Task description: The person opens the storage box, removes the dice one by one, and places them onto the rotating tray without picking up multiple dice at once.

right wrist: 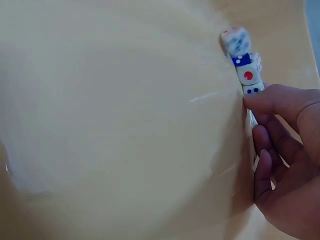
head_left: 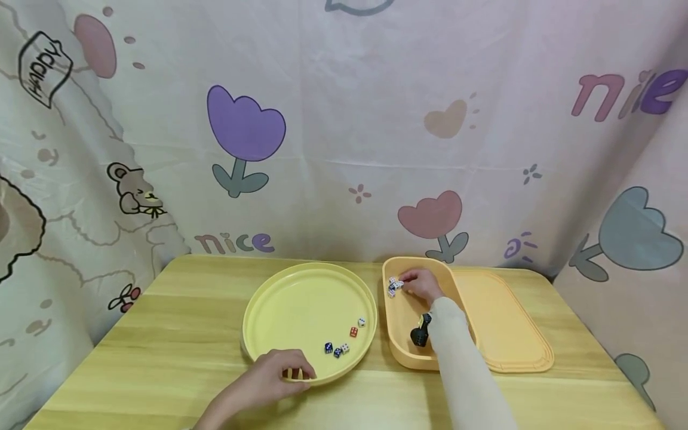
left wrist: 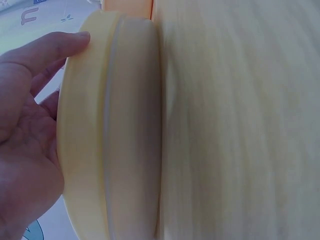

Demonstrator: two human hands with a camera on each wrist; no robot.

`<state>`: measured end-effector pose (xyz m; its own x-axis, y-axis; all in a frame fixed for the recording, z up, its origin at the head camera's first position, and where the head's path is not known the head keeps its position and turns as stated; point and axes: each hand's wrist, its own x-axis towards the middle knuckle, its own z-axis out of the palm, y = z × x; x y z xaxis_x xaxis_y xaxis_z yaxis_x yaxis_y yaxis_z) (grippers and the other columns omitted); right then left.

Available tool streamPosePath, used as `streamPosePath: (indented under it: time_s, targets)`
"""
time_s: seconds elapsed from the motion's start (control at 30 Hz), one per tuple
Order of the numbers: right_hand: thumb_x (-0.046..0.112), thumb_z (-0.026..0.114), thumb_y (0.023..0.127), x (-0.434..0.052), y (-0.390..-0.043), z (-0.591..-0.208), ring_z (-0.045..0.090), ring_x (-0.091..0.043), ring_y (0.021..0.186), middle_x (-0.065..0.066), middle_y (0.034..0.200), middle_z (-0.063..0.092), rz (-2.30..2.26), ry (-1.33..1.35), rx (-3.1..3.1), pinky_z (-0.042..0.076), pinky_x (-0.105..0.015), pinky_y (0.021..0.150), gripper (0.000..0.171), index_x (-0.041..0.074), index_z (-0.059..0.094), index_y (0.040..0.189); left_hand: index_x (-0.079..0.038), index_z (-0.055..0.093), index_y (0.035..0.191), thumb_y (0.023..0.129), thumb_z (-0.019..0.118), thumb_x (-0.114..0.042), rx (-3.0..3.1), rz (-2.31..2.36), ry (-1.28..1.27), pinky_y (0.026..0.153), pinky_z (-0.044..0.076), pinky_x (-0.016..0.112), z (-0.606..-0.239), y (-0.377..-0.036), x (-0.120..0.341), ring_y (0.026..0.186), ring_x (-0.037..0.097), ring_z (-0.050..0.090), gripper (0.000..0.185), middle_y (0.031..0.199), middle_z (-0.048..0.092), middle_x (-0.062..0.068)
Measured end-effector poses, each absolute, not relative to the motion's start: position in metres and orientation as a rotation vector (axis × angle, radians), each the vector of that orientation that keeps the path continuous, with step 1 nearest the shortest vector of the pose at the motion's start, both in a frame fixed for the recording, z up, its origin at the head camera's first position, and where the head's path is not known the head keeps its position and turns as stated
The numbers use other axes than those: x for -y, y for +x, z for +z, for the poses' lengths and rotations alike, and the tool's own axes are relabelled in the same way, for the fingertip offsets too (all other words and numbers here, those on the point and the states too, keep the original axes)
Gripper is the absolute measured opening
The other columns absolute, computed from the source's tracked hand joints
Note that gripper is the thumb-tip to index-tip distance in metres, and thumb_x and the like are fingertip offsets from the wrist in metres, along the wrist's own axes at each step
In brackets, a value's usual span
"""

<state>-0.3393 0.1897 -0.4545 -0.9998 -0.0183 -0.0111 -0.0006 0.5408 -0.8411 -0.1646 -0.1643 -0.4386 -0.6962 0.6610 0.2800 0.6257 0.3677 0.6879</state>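
My left hand [head_left: 274,376] grips the near rim of a round yellow tray [head_left: 290,280], with the thumb on the outer wall and the fingers over the edge. Toward the right of the tray lie several dice: a red die [head_left: 353,332], blue dice [head_left: 328,347] and white dice [head_left: 362,322]. Inside an orange rectangular box [head_left: 400,346], my right hand [head_left: 424,285] pinches a white die [right wrist: 253,90] with blue dots. It sits in line with a white die [right wrist: 248,75] showing one red dot, a blue die [right wrist: 242,59] and other white dice [head_left: 392,286].
A flat orange lid [head_left: 510,322] lies on the wooden table [head_left: 177,322], right of the box and against it. The tray stands close to the box's left side. A printed curtain [head_left: 333,119] hangs behind the table and along both sides.
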Motion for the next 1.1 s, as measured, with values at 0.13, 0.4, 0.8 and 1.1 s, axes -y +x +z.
streamPosePath:
  time_s: [0.13, 0.4, 0.8, 1.1]
  targets:
    - [-0.008, 0.07, 0.074, -0.1888, -0.3384, -0.4542, 0.054, -0.017, 0.076, -0.009, 0.085, 0.066, -1.452, -0.026, -2.753, 0.044, -0.023, 0.065, 0.018, -0.007, 0.071, 0.092, -0.017, 0.071, 0.093, 0.085, 0.073, -0.011, -2.57, 1.251, 1.226, 0.059, 0.044, 0.019, -0.4397, -0.1648, 0.1644, 0.074, -0.003, 0.05, 0.01, 0.084, 0.062, -0.014]
    - [0.001, 0.075, 0.077, -0.192, -0.3388, -0.4557, 0.055, -0.019, 0.081, -0.009, 0.087, 0.068, -1.435, -0.007, -2.782, 0.043, -0.024, 0.067, 0.016, -0.006, 0.071, 0.091, -0.016, 0.07, 0.092, 0.086, 0.073, -0.012, -2.574, 1.254, 1.22, 0.059, 0.044, 0.019, -0.438, -0.1637, 0.1641, 0.074, -0.004, 0.049, 0.009, 0.084, 0.061, -0.015]
    - [-0.001, 0.075, 0.078, -0.195, -0.3371, -0.4581, 0.054, -0.021, 0.081, -0.01, 0.088, 0.067, -1.567, 0.079, -2.722, 0.043, -0.024, 0.065, 0.014, -0.006, 0.07, 0.089, -0.016, 0.07, 0.093, 0.084, 0.074, -0.009, -2.561, 1.267, 1.246, 0.06, 0.044, 0.02, -0.4396, -0.1641, 0.1634, 0.075, -0.003, 0.05, 0.012, 0.084, 0.062, -0.011]
    - [0.001, 0.072, 0.081, -0.1966, -0.3394, -0.4551, 0.054, -0.015, 0.074, -0.006, 0.085, 0.066, -1.63, 0.051, -2.652, 0.044, -0.025, 0.064, 0.015, -0.007, 0.07, 0.093, -0.016, 0.07, 0.093, 0.085, 0.074, -0.011, -2.569, 1.271, 1.228, 0.06, 0.044, 0.02, -0.4396, -0.1644, 0.1646, 0.075, -0.003, 0.049, 0.01, 0.083, 0.061, -0.014]
